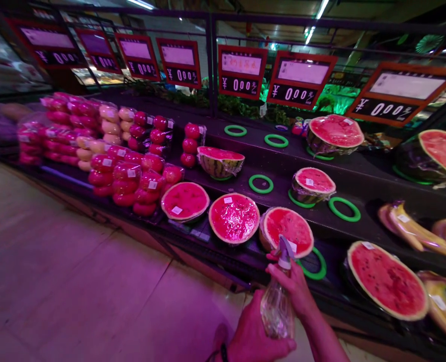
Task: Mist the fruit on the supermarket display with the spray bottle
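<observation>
Here, both hands grip a clear spray bottle.

Your spray bottle, right by the cut melon

You hold a clear spray bottle that stands almost straight up, tipped a little. Its see-through body looks nearly empty, though the pink light makes that hard to tell. Its white top and nozzle point up at the watermelon half just past it. That melon lies on the front edge of the dark shelf, red cut side facing you, wrapped in shiny film, with a small white sticker near its rim.
</observation>
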Demonstrator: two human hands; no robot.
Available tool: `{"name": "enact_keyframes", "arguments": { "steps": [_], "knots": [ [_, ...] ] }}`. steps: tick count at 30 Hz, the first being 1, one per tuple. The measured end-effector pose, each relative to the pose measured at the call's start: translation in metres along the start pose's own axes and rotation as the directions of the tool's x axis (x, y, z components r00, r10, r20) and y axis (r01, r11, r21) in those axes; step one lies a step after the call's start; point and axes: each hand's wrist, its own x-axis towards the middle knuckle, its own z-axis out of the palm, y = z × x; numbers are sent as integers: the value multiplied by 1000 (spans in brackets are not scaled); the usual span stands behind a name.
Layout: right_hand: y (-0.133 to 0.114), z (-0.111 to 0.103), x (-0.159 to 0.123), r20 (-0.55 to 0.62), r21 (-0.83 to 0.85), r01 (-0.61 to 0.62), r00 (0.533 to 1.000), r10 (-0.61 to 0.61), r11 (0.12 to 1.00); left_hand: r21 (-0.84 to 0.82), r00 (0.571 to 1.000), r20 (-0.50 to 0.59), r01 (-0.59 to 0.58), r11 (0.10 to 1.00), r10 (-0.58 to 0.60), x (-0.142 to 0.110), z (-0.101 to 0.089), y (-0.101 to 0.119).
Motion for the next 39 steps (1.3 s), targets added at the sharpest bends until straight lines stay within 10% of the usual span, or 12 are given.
{"name": "enact_keyframes", "arguments": {
  "steps": [24,39],
  "knots": [
    [-12,138,66,358,-162,81,934,-18,983,-243,959,-283,-44,969,-28,-9,-87,-13],
    [-6,61,87,257,-54,20,966,-5,998,-157,978,-211,-29,987,-5,48,-42,-9]
  ]
}}
